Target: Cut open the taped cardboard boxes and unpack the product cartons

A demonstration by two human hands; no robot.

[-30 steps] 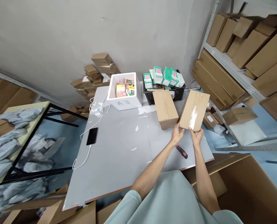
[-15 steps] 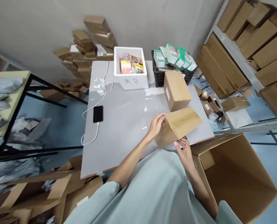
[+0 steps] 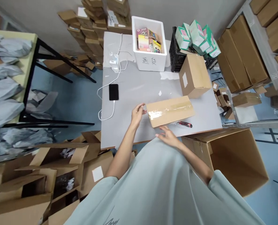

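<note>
A cardboard box (image 3: 170,110) with a strip of shiny clear tape along its top lies at the front of the grey table (image 3: 127,125). Beside its left end is my left hand (image 3: 137,115), fingers loosely bent and apart, not wrapped round it. My right hand (image 3: 169,137) is at the box's near edge with fingers spread, the fingertips close to the lower left corner; whether they touch it I cannot tell. Just right of that hand, a red and black utility knife (image 3: 185,124) rests partly beside the box.
A second carton (image 3: 195,76) stands behind. Farther back are a white foam box (image 3: 150,59) of small packets and a black crate (image 3: 176,59) with green-white boxes. A phone (image 3: 113,92) lies left, cabled. A large open carton (image 3: 235,159) sits right of the table.
The box went from tilted between both hands to lying with its taped face up. Both hands have loosened from it, and the utility knife shows more fully.
</note>
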